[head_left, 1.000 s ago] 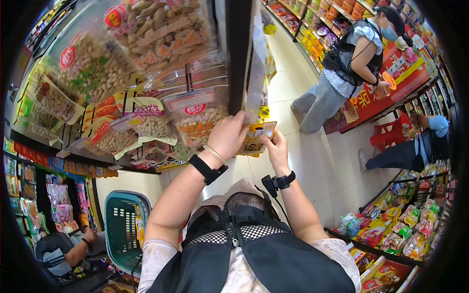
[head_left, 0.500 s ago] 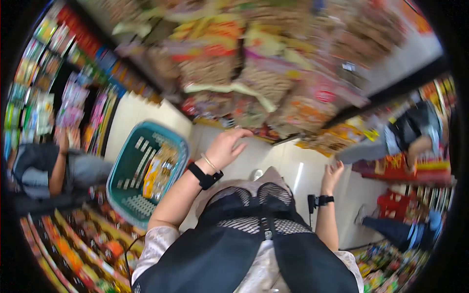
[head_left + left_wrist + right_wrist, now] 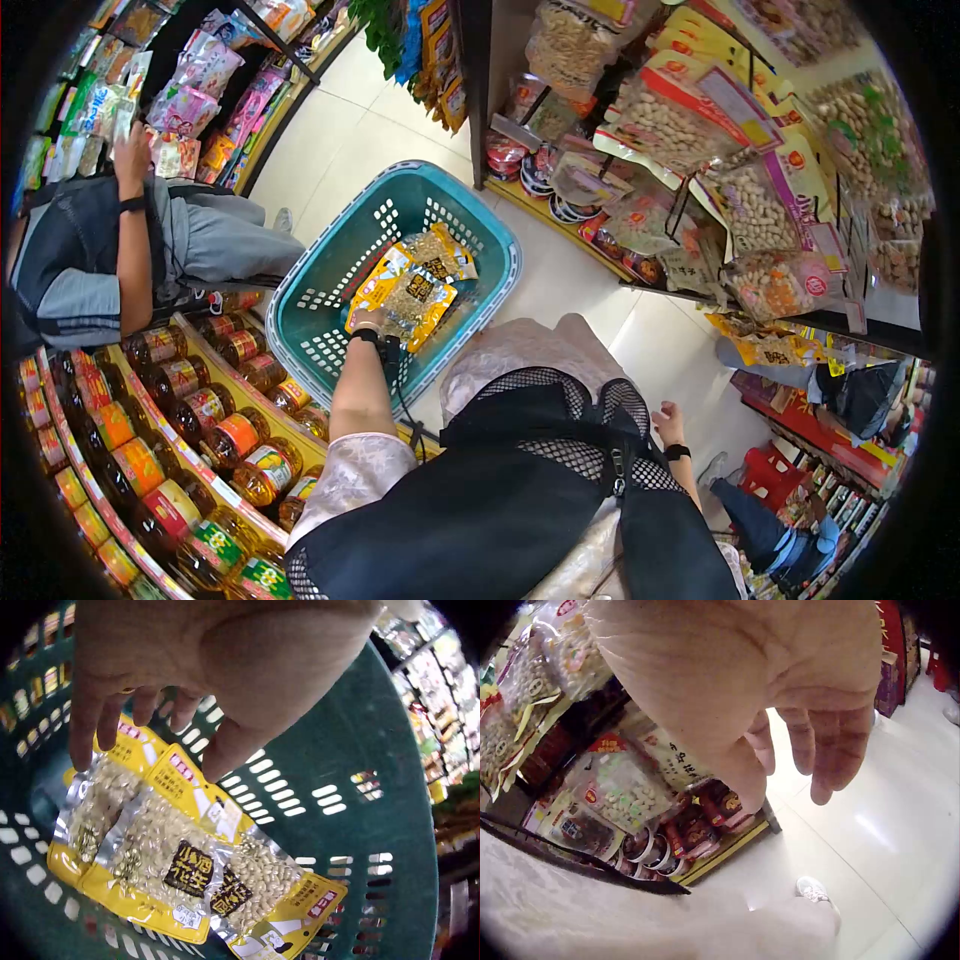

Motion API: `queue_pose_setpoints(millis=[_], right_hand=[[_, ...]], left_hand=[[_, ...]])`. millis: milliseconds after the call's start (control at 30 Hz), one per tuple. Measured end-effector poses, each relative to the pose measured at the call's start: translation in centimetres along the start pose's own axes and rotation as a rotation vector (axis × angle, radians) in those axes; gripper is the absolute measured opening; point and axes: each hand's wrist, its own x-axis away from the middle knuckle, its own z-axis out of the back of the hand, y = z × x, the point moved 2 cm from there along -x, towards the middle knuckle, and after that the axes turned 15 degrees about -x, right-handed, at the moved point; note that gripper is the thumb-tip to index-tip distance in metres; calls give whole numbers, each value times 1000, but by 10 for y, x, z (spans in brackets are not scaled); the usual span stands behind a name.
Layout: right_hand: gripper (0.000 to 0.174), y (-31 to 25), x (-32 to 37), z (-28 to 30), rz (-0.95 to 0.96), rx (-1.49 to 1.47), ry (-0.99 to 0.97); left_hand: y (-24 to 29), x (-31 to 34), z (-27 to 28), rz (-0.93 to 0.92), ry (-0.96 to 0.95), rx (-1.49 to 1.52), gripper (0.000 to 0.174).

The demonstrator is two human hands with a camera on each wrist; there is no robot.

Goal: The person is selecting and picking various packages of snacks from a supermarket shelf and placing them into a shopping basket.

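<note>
Inside the green basket (image 3: pixel 330 270) lie overlapping yellow packets (image 3: pixel 415 308) with clear windows showing nuts. My left hand (image 3: pixel 368 319) is over the lower left part of the packets. In the left wrist view this hand (image 3: pixel 225 660) has its fingers spread and hanging over the upper edge of the packets (image 3: pixel 157 847); whether the fingertips touch them I cannot tell. At my side, away from the basket, the right hand (image 3: pixel 668 424) hangs with loosely bent fingers. The right wrist view shows that hand (image 3: pixel 757 682) holding nothing.
Bottles (image 3: pixel 235 435) line a shelf left of the basket. A person in grey trousers (image 3: pixel 225 235) stands beside it. Hanging nut bags (image 3: pixel 660 125) fill the rack at upper right, with tubs (image 3: pixel 656 851) beneath. Other people (image 3: pixel 755 520) are at far right.
The head view has swung so the basket sits near the centre. My left hand has gone from the rack into the basket; my right hand has let go of a yellow packet at the rack and dropped away.
</note>
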Motion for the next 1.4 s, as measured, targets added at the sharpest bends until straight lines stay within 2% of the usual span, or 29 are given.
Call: queue_pose_setpoints(millis=[33, 67, 133, 167, 267, 500, 533, 600, 700, 733, 867, 933, 1000, 1067, 1100, 1200, 1233, 1267, 1300, 1367, 1400], right_hand=[[40, -11, 7, -9, -11, 4, 8], [37, -29, 18, -16, 31, 18, -8], [30, -49, 33, -28, 61, 41, -20], [30, -51, 39, -32, 51, 53, -14], [35, -56, 51, -37, 38, 67, -13], [28, -57, 70, -42, -37, 100, -17], [28, -56, 70, -41, -32, 101, -28], [27, -55, 72, -39, -23, 98, -34], [26, -62, 74, -45, -25, 68, -49], [25, -60, 72, -46, -23, 56, -58], [23, -63, 70, -48, -10, 56, -63], [23, -68, 67, -48, 4, 52, -87], [22, -70, 58, -48, 20, 45, -122], [21, -70, 47, -44, 73, 46, -143], [21, -70, 40, -43, 78, 36, -156], [21, -73, 14, -36, 169, 59, -202], [21, -74, 5, -33, 178, 46, -213], [22, -77, -5, -29, 260, 78, -244], [23, -82, -17, -28, 347, 102, -269], [26, -114, -19, -23, 414, 105, -284], [26, -135, -14, -20, 458, 109, -300]], left_hand=[[-16, -17, -20, -109, 11, 48, 44], [-23, -26, -32, -109, -6, 48, 44], [-35, -38, -63, -66, -374, -87, 43], [-46, -46, -72, -62, -391, -86, 43], [-52, -70, -120, 95, -420, 197, 45], [-77, -104, -200, 460, -404, 830, 50], [-70, -99, -192, 459, -409, 828, 50], [-52, -82, -164, 626, -493, 892, 55], [-6, -37, -74, 605, -482, 719, 58], [-7, -40, -76, 601, -481, 720, 58], [-9, -51, -83, 472, -457, 674, 47], [-4, -48, -76, 390, -386, 641, 37], [-3, -40, -67, 414, -370, 750, 33], [11, -10, -36, 422, -370, 849, 28], [2, -10, -38, 324, -317, 947, 29], [11, 52, 19, 251, -371, 841, 32], [10, 62, 20, 176, -328, 987, 28], [7, 75, 23, 66, -253, 966, 24], [22, 100, 45, -52, -178, 940, 21], [79, 179, 91, -120, -66, 772, 15], [102, 199, 98, -353, 25, 696, 17]])
